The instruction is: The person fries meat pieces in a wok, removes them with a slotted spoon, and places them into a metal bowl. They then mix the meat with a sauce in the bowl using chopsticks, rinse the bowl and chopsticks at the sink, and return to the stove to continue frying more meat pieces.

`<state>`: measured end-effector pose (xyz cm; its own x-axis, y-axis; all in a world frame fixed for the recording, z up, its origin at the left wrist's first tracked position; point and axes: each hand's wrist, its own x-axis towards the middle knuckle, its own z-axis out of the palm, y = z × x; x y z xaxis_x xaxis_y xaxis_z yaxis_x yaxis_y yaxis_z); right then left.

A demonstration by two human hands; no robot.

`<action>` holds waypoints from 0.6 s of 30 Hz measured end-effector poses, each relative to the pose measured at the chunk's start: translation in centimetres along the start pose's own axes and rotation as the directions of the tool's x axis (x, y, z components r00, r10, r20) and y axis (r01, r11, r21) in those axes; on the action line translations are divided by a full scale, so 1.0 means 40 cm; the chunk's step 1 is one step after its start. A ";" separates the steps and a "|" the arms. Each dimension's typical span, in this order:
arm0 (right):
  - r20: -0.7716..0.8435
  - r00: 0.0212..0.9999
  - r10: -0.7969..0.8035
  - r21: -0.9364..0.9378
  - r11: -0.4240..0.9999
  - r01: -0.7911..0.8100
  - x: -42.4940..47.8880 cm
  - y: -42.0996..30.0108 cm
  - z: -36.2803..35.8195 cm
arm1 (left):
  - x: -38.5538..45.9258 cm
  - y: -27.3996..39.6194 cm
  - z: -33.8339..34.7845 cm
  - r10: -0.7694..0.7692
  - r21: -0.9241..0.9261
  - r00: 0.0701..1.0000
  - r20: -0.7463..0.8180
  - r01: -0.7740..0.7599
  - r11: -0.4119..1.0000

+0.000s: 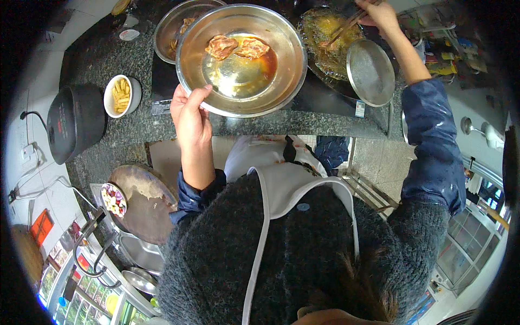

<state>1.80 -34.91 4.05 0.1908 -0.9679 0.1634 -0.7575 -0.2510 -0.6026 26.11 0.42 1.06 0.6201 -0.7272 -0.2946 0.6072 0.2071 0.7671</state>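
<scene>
My left hand [193, 109] grips the near left rim of a wide stainless steel basin [284, 91], thumb over the edge. Two pieces of marinated meat [221, 47] lie in the basin with brown liquid around them. At the upper right, my right hand [380, 16] holds a pair of wooden chopsticks [345, 28]. Their tips reach into a wok [331, 83] of bubbling oil and touch a piece of food there. A round mesh strainer [370, 73] rests at the wok's right side. Behind my basin, a second metal bowl [162, 40] with meat is partly hidden.
On the granite counter [134, 132] stand a white bowl of cut yellow food strips [121, 95] and a black appliance [75, 122]. Lower left, a round wooden chopping board [142, 203] carries a small dish of chopped ingredients [113, 200], near a sink [140, 252] and faucet [83, 239].
</scene>
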 end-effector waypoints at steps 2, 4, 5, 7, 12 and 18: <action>0.019 0.989 -0.145 0.011 0.989 0.145 -0.024 -0.049 -0.089 | 0.014 -0.013 -0.001 -0.025 -0.026 0.998 0.050 0.026 0.999; -0.041 0.977 -0.208 0.052 0.976 0.210 -0.070 -0.110 -0.124 | 0.017 -0.020 -0.002 -0.028 -0.026 0.998 0.056 0.029 0.999; -0.026 1.000 0.009 0.296 0.955 -0.001 -0.124 -0.176 -0.141 | 0.018 -0.021 -0.004 -0.026 -0.028 0.998 0.057 0.028 0.999; 0.009 0.979 -0.204 0.417 0.891 0.181 -0.185 -0.213 -0.186 | 0.024 -0.028 -0.004 -0.032 -0.020 0.997 0.066 0.034 0.999; -0.032 0.681 -0.732 0.282 0.647 0.709 -0.394 -0.278 -0.228 | 0.031 -0.042 0.010 -0.046 0.030 0.993 0.104 0.043 0.999; 0.108 0.414 -0.904 0.255 0.427 0.867 -0.466 -0.246 -0.122 | 0.022 -0.036 0.064 -0.064 -0.023 0.991 0.121 0.068 0.997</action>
<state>2.65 -14.35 10.72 0.8312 -0.1743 0.5279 0.0013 -0.9490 -0.3154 24.50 -2.19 1.19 0.5149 -0.8129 -0.2721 0.6591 0.1725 0.7320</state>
